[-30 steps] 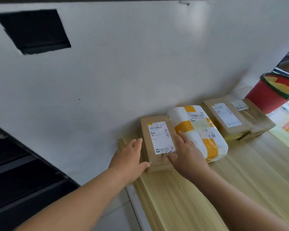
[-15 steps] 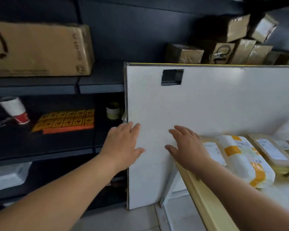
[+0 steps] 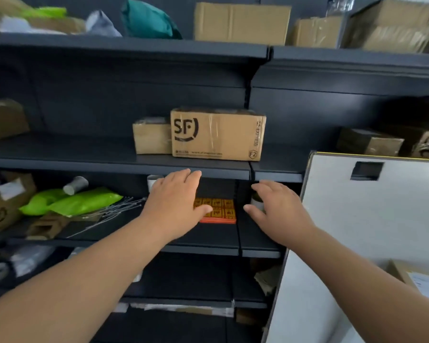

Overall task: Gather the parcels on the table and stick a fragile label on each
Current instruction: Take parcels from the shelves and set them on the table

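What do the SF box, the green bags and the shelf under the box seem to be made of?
SF box: brown cardboard, matte, with glossy clear tape reflecting light across its front. Green bags: thin plastic film, shiny and creased. Shelf: probably painted metal, dark and matte, with a thin folded front edge.

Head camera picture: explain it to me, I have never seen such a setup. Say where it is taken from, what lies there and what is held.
No machine here: a person wears one wide-angle camera on the head, so you look down their own arms. The left hand and right hand stretch toward a dark shelf rack, both open, holding nothing. Between them on the shelf lies a stack of orange label sheets. One shelf up stands an SF box. At the right is a white panel, with one parcel showing low beside it.
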The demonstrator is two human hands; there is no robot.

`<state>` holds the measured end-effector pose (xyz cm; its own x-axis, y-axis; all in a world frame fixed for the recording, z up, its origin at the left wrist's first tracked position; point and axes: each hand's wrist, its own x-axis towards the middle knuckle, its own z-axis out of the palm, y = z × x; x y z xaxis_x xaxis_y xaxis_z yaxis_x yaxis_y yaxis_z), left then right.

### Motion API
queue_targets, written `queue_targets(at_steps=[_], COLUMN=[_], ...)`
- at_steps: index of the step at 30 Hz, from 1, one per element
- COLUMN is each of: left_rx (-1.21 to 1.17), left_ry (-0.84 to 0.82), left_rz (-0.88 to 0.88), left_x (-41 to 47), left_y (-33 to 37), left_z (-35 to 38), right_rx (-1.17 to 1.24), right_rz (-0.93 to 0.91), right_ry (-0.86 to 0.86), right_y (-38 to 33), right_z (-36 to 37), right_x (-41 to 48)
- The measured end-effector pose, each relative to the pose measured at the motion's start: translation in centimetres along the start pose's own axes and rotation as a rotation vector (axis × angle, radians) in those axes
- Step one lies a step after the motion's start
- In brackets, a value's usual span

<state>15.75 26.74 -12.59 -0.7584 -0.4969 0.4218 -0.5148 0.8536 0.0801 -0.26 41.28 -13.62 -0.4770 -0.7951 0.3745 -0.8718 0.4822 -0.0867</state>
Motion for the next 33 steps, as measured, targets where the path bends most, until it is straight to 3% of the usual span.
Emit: queue_targets(at_steps=[11,23,28,33], left_rx=[-0.08,-0.218,-0.254,-0.297], left_ry=[0.123,0.186,0.146,0.122], left_rz=[-0.15,-0.236,-0.303,-0.347], left_x=[3.8,17.8,24.0,27.6], left_y=[-6.7,-8.9,-10.1,-11.5], left_z=[-3.1,-0.6,1.9,4.0], right_rx=[0.032,0.104,0.088,0.22], right_rz=[-0.037,0.114,0.174,0.201], right_ry=[0.111,0.259,0.237,0.184], right_y=[-4.8,2.5,5.9,8.1], right_z=[-1.2,-0.2,0.5,1.5], right_x=[8.2,21.1,25.4,27.9])
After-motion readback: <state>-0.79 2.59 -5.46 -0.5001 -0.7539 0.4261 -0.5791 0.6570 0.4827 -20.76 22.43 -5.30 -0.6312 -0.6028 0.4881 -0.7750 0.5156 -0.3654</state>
